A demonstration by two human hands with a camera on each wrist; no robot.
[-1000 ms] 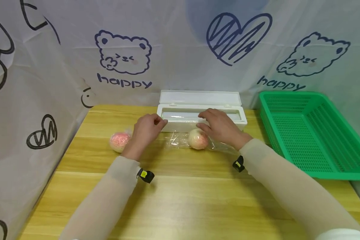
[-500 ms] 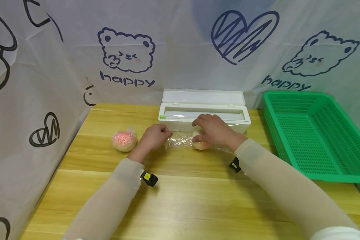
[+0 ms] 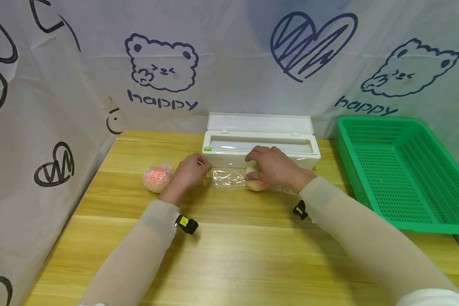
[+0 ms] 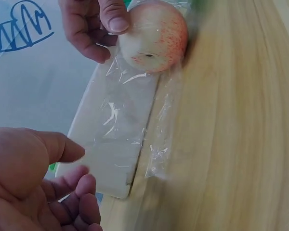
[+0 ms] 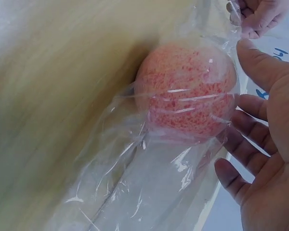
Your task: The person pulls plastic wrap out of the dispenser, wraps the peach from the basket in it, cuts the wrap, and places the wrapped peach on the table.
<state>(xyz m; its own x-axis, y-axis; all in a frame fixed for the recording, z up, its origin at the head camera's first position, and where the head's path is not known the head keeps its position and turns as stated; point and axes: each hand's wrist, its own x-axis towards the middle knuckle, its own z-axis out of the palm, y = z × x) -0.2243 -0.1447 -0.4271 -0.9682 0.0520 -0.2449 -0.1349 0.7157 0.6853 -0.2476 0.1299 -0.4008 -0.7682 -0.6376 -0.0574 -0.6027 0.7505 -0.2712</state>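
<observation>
A pale peach with red speckling [image 5: 185, 91] rests on clear plastic film [image 3: 228, 177] at the front of a white film dispenser box [image 3: 229, 160]. My right hand [image 3: 273, 168] is over the peach; its thumb [image 4: 116, 21] touches the film-covered side, with the other fingers relaxed behind. My left hand [image 3: 191, 172] is at the film's left end. In the left wrist view its fingers are loosely bent, thumb [image 4: 70, 148] apart from the forefinger, and no film shows between them. A second peach [image 3: 157, 178], wrapped in film, lies left of this hand.
The dispenser's lid [image 3: 260, 123] stands raised at the back, and a small green piece [image 3: 208, 148] sits on its left rim. A green plastic basket [image 3: 390, 170] stands at the right. A white printed cloth [image 3: 233, 63] hangs behind the wooden table [image 3: 245, 255].
My right hand has moved down onto the peach. The left hand shifted down along the film's end, then back slightly up and left; the film there lies flatter than half a second ago.
</observation>
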